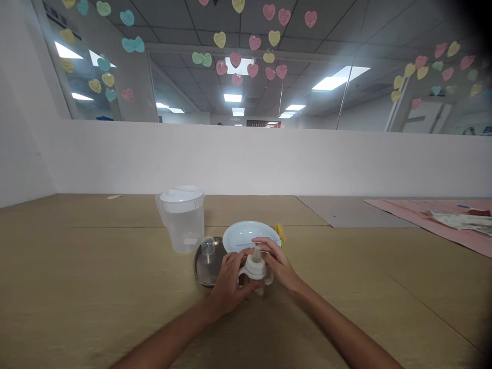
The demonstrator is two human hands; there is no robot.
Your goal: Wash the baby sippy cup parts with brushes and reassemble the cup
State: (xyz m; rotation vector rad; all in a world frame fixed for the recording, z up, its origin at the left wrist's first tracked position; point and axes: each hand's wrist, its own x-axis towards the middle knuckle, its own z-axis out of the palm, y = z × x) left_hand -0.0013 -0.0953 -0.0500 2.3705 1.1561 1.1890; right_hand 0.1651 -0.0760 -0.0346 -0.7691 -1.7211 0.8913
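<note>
A baby bottle [256, 270] with a white collar, side handles and a clear nipple stands upright between my hands, close in front of me. My left hand [231, 281] wraps round its left side and handle, thumb across the front. At the top right, the fingers of my right hand [277, 261] are bent against the nipple and collar. Just behind the bottle sits a white bowl [234, 236]. On the left, a metal tray [202, 271] carries a small clear plastic cap [208, 246]. My hands hide the lower part of the bottle in places.
A lidded clear pitcher [184, 225] with liquid stands behind the tray. Something yellow [280, 231] lies by the bowl's right rim. At the far right a pink cloth [407, 215] bears a white cloth [457, 221]. The wall [246, 159] with a window closes off the table's back.
</note>
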